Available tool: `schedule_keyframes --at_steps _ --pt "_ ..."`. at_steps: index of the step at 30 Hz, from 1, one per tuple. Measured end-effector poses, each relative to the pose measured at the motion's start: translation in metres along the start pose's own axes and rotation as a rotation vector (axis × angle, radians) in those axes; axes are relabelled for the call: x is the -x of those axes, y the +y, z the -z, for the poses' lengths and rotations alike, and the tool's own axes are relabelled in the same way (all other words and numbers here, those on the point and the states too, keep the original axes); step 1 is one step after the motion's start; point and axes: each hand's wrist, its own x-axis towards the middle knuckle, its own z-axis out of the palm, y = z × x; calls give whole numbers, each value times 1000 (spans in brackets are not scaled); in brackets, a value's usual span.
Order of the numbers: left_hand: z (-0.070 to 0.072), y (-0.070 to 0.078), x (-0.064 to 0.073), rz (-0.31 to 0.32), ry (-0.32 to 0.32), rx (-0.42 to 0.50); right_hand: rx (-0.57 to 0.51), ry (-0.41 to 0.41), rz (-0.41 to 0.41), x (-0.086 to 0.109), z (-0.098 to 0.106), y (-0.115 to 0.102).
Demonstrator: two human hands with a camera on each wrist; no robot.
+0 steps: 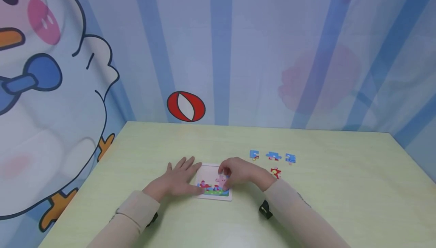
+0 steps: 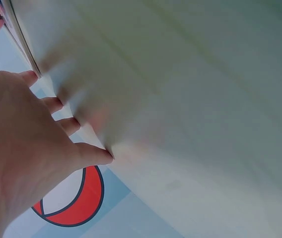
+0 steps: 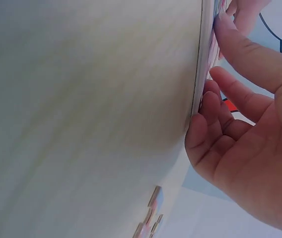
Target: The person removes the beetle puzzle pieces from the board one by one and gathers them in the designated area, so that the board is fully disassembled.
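In the head view a small jigsaw board [image 1: 207, 170] with a pale frame lies on the table, its lower part filled with coloured pieces. My left hand [image 1: 178, 180] spreads its fingers flat beside the board's left edge, the thumb resting on its lower left. In the left wrist view the left hand [image 2: 27, 134] touches the tabletop with its fingertips. My right hand [image 1: 240, 172] bends thumb and index finger around a pink puzzle piece [image 1: 220, 181] on the board's right side. The right wrist view shows the right hand [image 3: 255, 114] with its other fingers curled at the board's edge.
Loose puzzle pieces lie right of the board: a blue one [image 1: 254, 154], a wider blue one [image 1: 273, 156], another blue one [image 1: 290, 158] and a red-and-yellow one [image 1: 275, 172] near the right wrist. A printed curtain [image 1: 255, 51] hangs behind the pale table [image 1: 340, 187].
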Motion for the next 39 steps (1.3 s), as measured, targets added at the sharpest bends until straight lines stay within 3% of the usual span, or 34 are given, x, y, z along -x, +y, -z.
schedule_keyframes --at_steps 21,39 --pt "1 -1 -1 -3 1 2 33 7 -9 1 -3 -3" --pt "0 -1 -1 1 -1 9 -25 -12 14 1 -2 2"
